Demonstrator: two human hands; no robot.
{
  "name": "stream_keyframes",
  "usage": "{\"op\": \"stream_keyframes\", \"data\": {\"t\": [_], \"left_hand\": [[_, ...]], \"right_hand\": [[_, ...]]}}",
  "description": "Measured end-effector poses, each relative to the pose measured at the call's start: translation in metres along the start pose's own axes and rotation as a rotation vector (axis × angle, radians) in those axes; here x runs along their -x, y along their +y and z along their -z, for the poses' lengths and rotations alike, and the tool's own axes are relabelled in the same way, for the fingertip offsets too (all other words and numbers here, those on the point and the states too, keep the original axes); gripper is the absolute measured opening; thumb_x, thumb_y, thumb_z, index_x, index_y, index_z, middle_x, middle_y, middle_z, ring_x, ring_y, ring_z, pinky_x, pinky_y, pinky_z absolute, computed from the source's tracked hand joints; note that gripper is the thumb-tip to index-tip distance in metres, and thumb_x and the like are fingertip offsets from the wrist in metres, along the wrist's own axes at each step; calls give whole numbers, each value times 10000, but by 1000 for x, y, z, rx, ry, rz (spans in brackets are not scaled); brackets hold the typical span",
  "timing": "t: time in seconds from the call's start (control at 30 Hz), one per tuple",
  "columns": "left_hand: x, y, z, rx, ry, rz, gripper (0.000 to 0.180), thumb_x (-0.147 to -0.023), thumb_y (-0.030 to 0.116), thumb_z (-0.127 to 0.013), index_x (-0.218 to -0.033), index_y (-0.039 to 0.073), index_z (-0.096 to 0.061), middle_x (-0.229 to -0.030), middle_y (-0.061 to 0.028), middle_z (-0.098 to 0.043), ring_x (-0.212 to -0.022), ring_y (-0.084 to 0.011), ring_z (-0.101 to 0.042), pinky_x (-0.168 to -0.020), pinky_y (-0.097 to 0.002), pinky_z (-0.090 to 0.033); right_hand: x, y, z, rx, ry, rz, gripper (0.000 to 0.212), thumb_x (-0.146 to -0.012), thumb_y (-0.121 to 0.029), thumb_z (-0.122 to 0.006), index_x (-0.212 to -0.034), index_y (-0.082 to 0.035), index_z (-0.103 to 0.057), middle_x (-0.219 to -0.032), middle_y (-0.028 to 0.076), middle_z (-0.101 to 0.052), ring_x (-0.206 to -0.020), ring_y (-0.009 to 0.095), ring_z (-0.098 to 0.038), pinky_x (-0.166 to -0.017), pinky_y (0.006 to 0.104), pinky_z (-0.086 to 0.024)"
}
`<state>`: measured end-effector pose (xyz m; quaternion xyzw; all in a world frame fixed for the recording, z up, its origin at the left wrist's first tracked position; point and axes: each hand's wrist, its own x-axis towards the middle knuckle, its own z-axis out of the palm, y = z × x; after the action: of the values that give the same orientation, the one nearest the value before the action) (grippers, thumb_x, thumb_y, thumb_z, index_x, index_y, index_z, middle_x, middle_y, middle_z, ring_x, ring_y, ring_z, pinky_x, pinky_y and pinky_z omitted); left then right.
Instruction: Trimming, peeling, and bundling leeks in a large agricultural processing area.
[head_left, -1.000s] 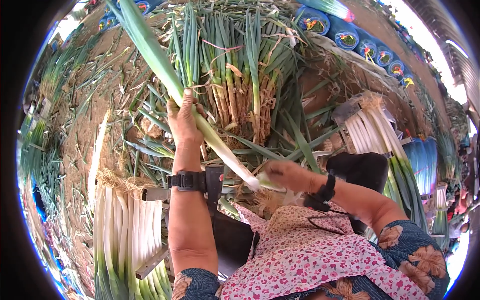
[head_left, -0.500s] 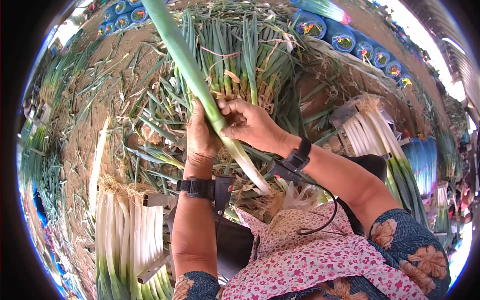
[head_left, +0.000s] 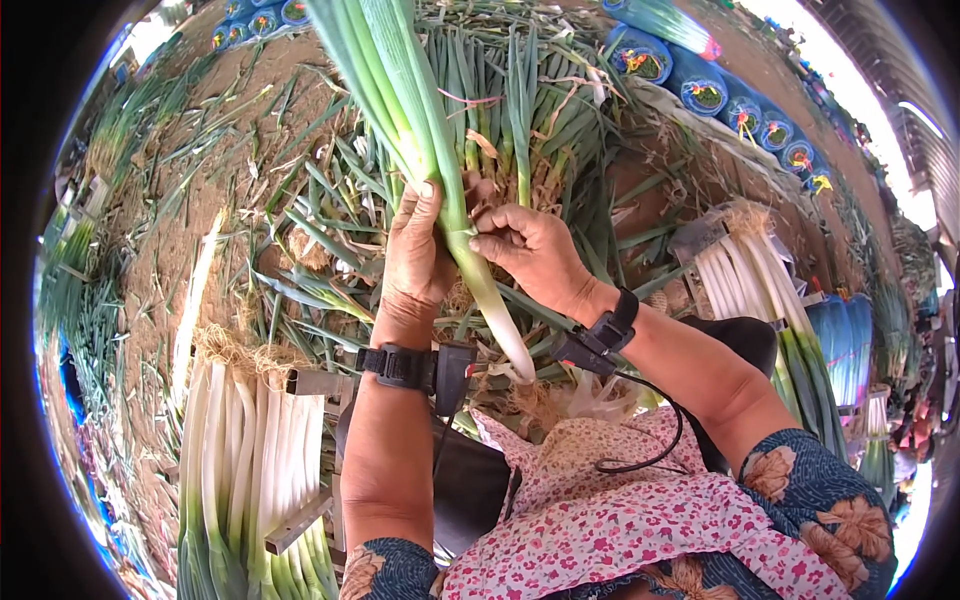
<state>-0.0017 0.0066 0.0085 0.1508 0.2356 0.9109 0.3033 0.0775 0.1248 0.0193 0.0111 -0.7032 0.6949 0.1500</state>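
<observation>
One large green onion (head_left: 482, 290) slants in front of me, its green leaves at the far end and its white, rooted end toward my lap. My left hand (head_left: 415, 245) is closed around it where the leaves begin to part, thumb on top. On the right side of the stalk, my right hand (head_left: 535, 255) is closed, its thumb and curled fingers pinching at the edge of the outer leaf layer. Beyond both hands lies a thick pile of untrimmed green onions (head_left: 550, 130).
Peeled green onions (head_left: 235, 450) rest in a metal rack (head_left: 300, 525) at left; more peeled stalks (head_left: 750, 270) lie at right. Blue-wrapped bundles (head_left: 705, 95) line the far right. Leaf scraps (head_left: 190, 130) litter the ground. A patterned cloth (head_left: 620, 520) covers my lap.
The green onion has turned, so its leaves now fan apart and show their inner faces. My right hand has shifted slightly right, still pinching at the stalk.
</observation>
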Motion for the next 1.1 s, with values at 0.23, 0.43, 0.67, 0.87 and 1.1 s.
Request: {"op": "stream_keyframes", "data": {"t": [0.23, 0.43, 0.67, 0.87, 1.1], "left_hand": [[-1, 17, 12, -209, 183, -224, 280, -900, 154, -545, -1166, 154, -458, -1009, -101, -586, -843, -221, -600, -729, -387, -511], [-4, 9, -4, -263, 231, -293, 299, -901, 191, -553, -1163, 120, -427, -900, -68, -569, -750, -195, -553, -684, -369, -504], [9, -32, 5, -274, 351, 105, 229, -845, 146, -617, -998, 24, -499, -782, -57, -547, -585, -125, -519, -555, -228, -494], [-11, 16, 9, -576, 782, -123, 236, -848, 123, -604, -1040, 36, -500, -767, -44, -544, -489, -85, -478, -403, -202, -454], [-5, 43, 15, -487, 767, -412, 240, -828, 154, -656, -960, 84, -468, -716, -32, -488, -490, -137, -471, -421, -246, -412]], "right_hand": [[24, -25, 5, 567, -590, 359, 88, -783, -55, -661, -836, -54, -590, -868, 52, -603, -804, 192, -602, -701, 293, -480], [30, -29, 6, 193, -477, 159, 88, -869, -103, -587, -882, -54, -515, -875, 13, -529, -829, 121, -531, -742, 268, -445], [45, -21, 20, -574, -247, -524, 108, -928, -189, -516, -932, -81, -513, -796, -23, -517, -675, 56, -497, -573, 212, -429], [168, 34, 110, 738, -908, -738, 362, -845, -352, -526, -938, -7, -585, -737, 133, -613, -656, 260, -596, -605, 382, -462], [156, 60, 125, 917, -585, -415, 326, -779, -327, -614, -883, -26, -549, -749, 148, -587, -689, 322, -571, -644, 413, -448]]}}
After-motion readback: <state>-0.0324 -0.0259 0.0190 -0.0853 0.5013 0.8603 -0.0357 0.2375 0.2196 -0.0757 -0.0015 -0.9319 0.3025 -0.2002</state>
